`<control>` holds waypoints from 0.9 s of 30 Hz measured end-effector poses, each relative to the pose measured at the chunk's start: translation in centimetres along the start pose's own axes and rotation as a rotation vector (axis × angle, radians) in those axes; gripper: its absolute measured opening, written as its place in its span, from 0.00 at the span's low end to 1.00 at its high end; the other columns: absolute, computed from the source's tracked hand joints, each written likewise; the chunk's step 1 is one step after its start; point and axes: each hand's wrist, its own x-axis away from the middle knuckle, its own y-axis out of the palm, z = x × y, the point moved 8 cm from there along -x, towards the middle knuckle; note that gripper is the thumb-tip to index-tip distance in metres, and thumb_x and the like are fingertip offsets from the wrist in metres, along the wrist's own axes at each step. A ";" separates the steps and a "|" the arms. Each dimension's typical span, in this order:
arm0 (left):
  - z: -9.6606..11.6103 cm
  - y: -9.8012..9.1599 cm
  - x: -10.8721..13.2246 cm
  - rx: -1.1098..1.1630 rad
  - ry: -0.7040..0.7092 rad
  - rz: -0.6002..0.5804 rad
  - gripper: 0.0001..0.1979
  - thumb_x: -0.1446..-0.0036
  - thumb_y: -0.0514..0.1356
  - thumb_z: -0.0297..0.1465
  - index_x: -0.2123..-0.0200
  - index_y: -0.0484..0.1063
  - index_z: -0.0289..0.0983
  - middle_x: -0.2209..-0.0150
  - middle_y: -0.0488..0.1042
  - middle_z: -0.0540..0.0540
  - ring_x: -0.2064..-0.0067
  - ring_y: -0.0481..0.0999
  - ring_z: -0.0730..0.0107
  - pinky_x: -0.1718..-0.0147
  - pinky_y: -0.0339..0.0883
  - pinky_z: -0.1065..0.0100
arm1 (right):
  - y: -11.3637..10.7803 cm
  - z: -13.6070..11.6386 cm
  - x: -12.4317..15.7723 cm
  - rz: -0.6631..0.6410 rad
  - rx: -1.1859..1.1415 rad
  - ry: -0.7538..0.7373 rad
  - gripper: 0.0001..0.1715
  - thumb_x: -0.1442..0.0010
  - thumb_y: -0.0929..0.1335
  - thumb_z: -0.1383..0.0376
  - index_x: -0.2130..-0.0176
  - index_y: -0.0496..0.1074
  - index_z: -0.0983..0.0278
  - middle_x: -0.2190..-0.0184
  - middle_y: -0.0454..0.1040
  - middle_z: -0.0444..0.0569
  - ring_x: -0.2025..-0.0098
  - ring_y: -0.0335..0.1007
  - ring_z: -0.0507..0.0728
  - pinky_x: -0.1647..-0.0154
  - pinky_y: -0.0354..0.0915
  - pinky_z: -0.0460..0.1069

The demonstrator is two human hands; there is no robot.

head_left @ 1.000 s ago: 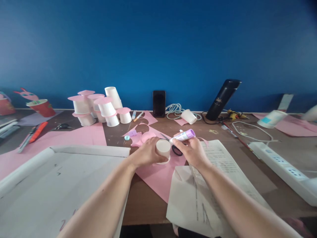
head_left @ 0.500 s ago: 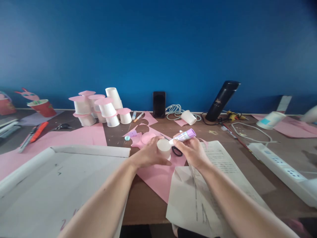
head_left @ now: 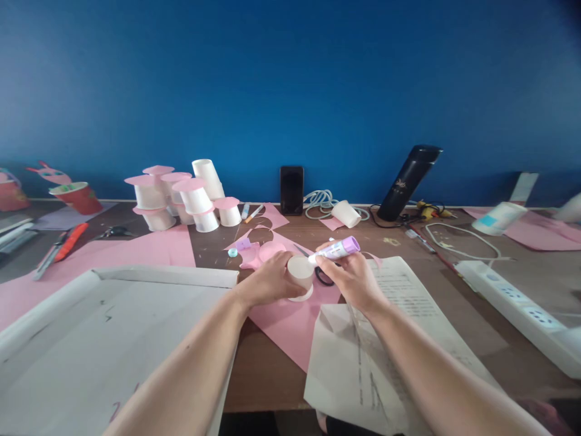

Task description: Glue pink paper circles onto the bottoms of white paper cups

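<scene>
A white paper cup (head_left: 300,274) stands upside down on pink paper (head_left: 290,333), its round base facing up. My left hand (head_left: 270,280) is closed around the cup's left side. In my right hand (head_left: 356,280) is a glue stick (head_left: 336,249) with a white and purple barrel, gripped at a slant. Its white tip is at the right rim of the cup's base; whether it touches I cannot tell. Scissors (head_left: 324,277) with black handles lie partly hidden behind the cup and right hand. A pink cut-out shape (head_left: 254,255) rests behind my left hand.
Stacked cups with pink paper tops (head_left: 195,197) stand at the back left. A phone (head_left: 291,190) and a black flask (head_left: 406,184) lean against the blue wall. A power strip (head_left: 512,303) lies right, a large white sheet (head_left: 136,339) left, printed papers (head_left: 399,303) under my right arm.
My left hand's fingers have shifted on the cup, uncovering its lower front rim. The glue stick's tip has moved slightly left over the base's edge.
</scene>
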 end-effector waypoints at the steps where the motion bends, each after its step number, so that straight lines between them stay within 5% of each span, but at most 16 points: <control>1: 0.2 -0.1 0.1 0.001 0.012 0.000 0.25 0.58 0.64 0.34 0.53 0.67 0.41 0.56 0.71 0.45 0.56 0.72 0.58 0.65 0.68 0.63 | 0.0 0.1 0.0 -0.004 0.029 0.000 0.11 0.45 0.67 0.58 0.65 0.72 0.62 0.71 0.74 0.45 0.68 0.69 0.56 0.68 0.63 0.48; 7: 1.0 -0.3 0.4 0.020 0.046 -0.051 0.26 0.57 0.62 0.32 0.51 0.67 0.41 0.55 0.72 0.46 0.55 0.73 0.57 0.60 0.67 0.61 | -0.4 0.6 -0.4 0.011 0.004 0.008 0.10 0.44 0.66 0.58 0.68 0.72 0.62 0.72 0.73 0.44 0.68 0.69 0.56 0.66 0.62 0.48; 13: -0.1 0.4 0.2 0.024 -0.041 -0.026 0.35 0.64 0.68 0.42 0.51 0.63 0.39 0.54 0.70 0.42 0.53 0.71 0.54 0.62 0.68 0.61 | 0.1 -0.2 -0.1 -0.030 -0.061 -0.011 0.11 0.45 0.68 0.58 0.64 0.73 0.62 0.69 0.74 0.46 0.65 0.70 0.57 0.65 0.63 0.48; 19: -0.1 0.3 0.1 0.012 0.007 -0.035 0.26 0.59 0.66 0.37 0.53 0.67 0.42 0.56 0.70 0.45 0.54 0.71 0.56 0.62 0.69 0.61 | -0.1 0.3 -0.2 -0.019 0.041 0.004 0.09 0.44 0.66 0.59 0.70 0.72 0.63 0.74 0.71 0.44 0.71 0.66 0.54 0.70 0.61 0.48; 24: -0.1 0.2 0.5 0.048 -0.006 -0.087 0.39 0.64 0.69 0.41 0.46 0.61 0.44 0.49 0.66 0.44 0.51 0.71 0.54 0.56 0.68 0.58 | -0.5 0.1 -0.2 0.012 -0.058 0.009 0.10 0.44 0.66 0.59 0.68 0.71 0.63 0.72 0.73 0.45 0.68 0.68 0.55 0.66 0.62 0.48; 27: -0.2 0.4 0.5 0.067 -0.049 -0.082 0.40 0.66 0.70 0.43 0.48 0.59 0.43 0.53 0.68 0.44 0.52 0.71 0.54 0.61 0.69 0.60 | -0.3 -0.3 0.0 0.013 -0.098 -0.002 0.11 0.44 0.67 0.58 0.64 0.72 0.63 0.68 0.74 0.46 0.65 0.69 0.56 0.64 0.63 0.49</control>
